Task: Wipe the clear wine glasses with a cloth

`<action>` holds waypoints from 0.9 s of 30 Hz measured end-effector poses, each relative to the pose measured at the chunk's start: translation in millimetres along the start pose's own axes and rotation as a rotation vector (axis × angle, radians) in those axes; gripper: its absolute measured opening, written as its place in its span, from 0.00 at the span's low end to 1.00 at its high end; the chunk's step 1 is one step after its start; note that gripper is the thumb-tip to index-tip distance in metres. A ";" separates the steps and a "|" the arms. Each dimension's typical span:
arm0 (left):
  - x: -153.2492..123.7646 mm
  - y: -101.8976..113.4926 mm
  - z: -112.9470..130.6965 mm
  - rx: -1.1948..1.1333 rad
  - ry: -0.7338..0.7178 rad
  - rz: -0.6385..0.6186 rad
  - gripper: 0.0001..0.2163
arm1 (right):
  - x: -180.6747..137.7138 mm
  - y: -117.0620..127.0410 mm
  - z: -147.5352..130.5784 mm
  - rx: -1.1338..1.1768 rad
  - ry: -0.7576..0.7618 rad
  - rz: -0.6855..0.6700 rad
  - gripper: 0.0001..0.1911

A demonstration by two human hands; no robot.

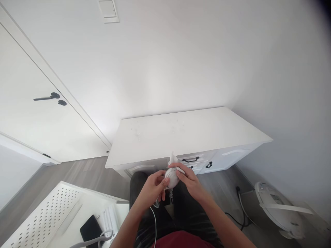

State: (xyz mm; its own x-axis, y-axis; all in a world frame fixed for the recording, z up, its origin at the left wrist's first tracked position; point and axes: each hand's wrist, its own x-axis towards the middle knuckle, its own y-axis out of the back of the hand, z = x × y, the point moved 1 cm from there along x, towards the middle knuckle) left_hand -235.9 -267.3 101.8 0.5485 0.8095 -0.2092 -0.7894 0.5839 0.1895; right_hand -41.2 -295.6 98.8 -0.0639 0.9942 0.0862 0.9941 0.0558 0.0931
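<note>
Above my lap, both hands hold a small white rounded object (170,178), its kind not clear. My left hand (154,187) grips its left side, with the thumb on top and fingers curled below. My right hand (190,181) is closed at its right side, pressing a thin white wipe or cloth (173,158) against it. The wipe sticks up above the fingers in a peak. A thin white cable (155,220) runs down from beneath my left hand. Where it joins the object is hidden.
A white cabinet (165,134) with black handles stands against the wall. At lower left, a white perforated surface (55,217) bears a black flat item (91,229) and a grey cable (90,240). A rice-cooker-like appliance (278,206) stands at right. A door (38,86) is on the left.
</note>
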 end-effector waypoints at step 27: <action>19.2 -12.9 1.2 -0.404 0.115 -0.030 0.33 | 28.9 21.5 -23.3 0.020 -0.069 -0.075 0.19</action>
State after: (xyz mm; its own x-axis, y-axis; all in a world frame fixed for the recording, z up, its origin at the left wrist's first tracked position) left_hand -214.9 -259.1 96.5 0.5566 0.7671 -0.3189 -0.8307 0.5178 -0.2045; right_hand -23.8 -267.9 126.4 -0.1328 0.9911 0.0112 0.9883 0.1315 0.0770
